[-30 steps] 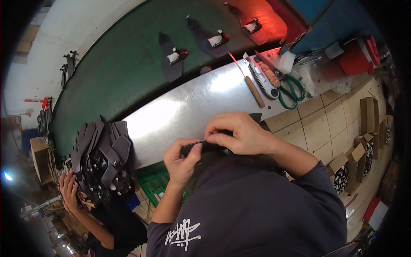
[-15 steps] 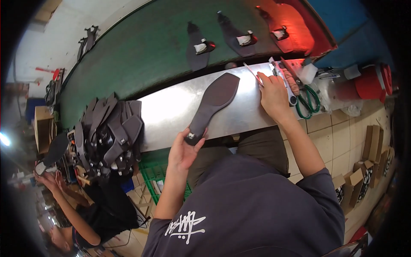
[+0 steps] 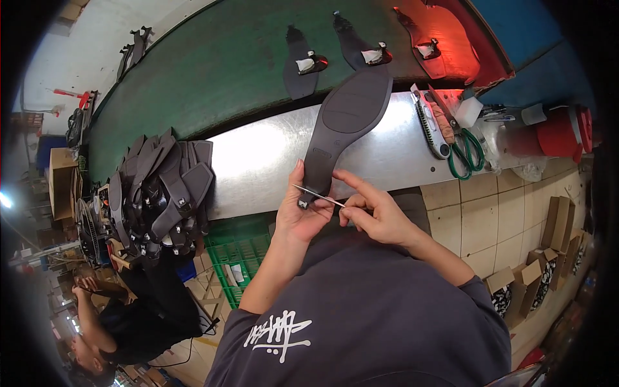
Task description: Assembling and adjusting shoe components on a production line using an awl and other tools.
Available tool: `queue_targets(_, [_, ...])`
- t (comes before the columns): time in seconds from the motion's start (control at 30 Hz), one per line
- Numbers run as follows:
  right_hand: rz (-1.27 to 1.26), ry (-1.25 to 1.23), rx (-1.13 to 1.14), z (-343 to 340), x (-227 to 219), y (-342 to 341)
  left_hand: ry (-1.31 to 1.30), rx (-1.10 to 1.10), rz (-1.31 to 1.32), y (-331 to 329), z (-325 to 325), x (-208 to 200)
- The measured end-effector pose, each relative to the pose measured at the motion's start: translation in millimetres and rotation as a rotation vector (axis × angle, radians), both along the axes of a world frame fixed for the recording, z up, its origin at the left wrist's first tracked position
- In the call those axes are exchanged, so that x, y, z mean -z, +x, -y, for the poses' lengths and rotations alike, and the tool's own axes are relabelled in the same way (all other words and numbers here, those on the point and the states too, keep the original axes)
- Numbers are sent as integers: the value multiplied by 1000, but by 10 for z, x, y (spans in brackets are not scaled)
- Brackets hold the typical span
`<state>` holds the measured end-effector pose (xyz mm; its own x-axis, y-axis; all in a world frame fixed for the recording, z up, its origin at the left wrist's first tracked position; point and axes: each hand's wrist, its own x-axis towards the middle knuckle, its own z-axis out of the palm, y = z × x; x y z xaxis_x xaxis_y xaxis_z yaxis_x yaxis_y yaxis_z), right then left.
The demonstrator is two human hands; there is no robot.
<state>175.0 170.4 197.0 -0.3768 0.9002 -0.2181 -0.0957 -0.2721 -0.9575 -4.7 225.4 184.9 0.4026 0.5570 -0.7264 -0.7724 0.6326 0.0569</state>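
Observation:
A dark grey sandal sole (image 3: 351,116) is in my left hand (image 3: 298,219), gripped at its narrow heel end. Its broad toe end points away over the metal table and reaches the edge of the green belt. At the heel end sits a small dark part with a shiny piece. My right hand (image 3: 383,220) pinches a thin, pointed metal tool (image 3: 322,195), which lies across the heel end near my left fingers. Whether its tip touches the sole I cannot tell.
Left on the metal table (image 3: 251,164) is a pile of dark soles (image 3: 161,193). Several sandals (image 3: 300,80) lie on the green belt (image 3: 213,97). To the right are a utility knife (image 3: 431,126), green-handled scissors (image 3: 469,158) and a red container (image 3: 570,132). A co-worker (image 3: 155,290) sits at left.
My right hand has picked up the thin tool from the table's right side and come to the heel end. The sole has moved up and right in the picture.

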Motion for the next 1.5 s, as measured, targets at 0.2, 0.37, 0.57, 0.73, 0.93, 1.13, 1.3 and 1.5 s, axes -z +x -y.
queue_targets(0.2, [159, 427, 176, 0, 216, -137, -21, -27, 122, 29, 17, 1])
queue_targets(0.37, [241, 575, 253, -21, 226, -118, 10, 19, 129, 56, 67, 10])
queue_targets(0.57, [-343, -156, 124, -21, 205, 30, 163, -23, -155, 102, 36, -39])
queue_targets(0.73, [-286, -282, 16, 37, 15, -35, 466, -108, -636, 163, 18, -66])
queue_targets(0.93, [-440, -397, 22, 43, 18, -128, 731, -172, -955, 147, 43, 49])
queue_targets(1.13, [-790, -556, 134, -48, 107, -26, 740, -188, -818, 122, 43, -14])
queue_targets(1.3, [5, 36, 137, 26, -57, -62, 699, -204, -805, 22, 17, 35])
queue_targets(1.5, [496, 746, 279, -5, -9, -197, 691, -179, -744, 66, 56, -80])
